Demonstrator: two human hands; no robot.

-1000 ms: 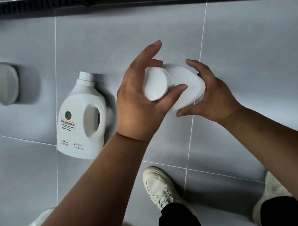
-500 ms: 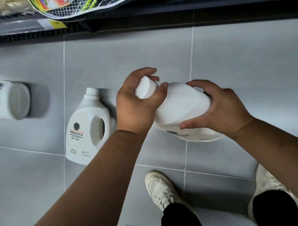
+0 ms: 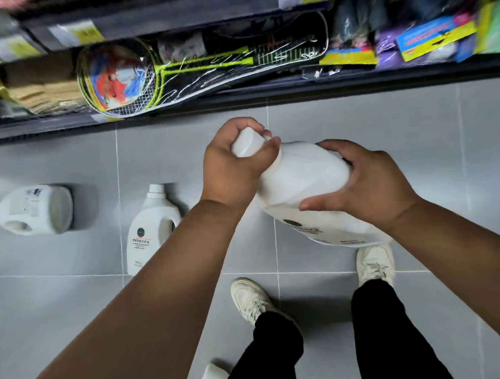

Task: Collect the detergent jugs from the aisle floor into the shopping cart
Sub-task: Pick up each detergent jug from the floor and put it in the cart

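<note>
A white detergent jug (image 3: 306,184) is lifted off the grey tiled floor, tilted with its cap toward the upper left. My left hand (image 3: 230,167) is wrapped around its cap and neck. My right hand (image 3: 366,184) grips its body from the right side. A second white jug (image 3: 150,228) lies flat on the floor to the left, label up. A third jug (image 3: 35,210) lies on its side at the far left. No shopping cart is in view.
A low store shelf (image 3: 238,89) runs along the top, holding a badminton racket set (image 3: 158,76) and coloured packets. My two white shoes (image 3: 251,301) stand below the held jug. A white object (image 3: 212,377) pokes in at the bottom edge.
The jug has risen from the floor in both hands, and my left hand closed around its cap. The view tilted up, bringing the shelf into sight.
</note>
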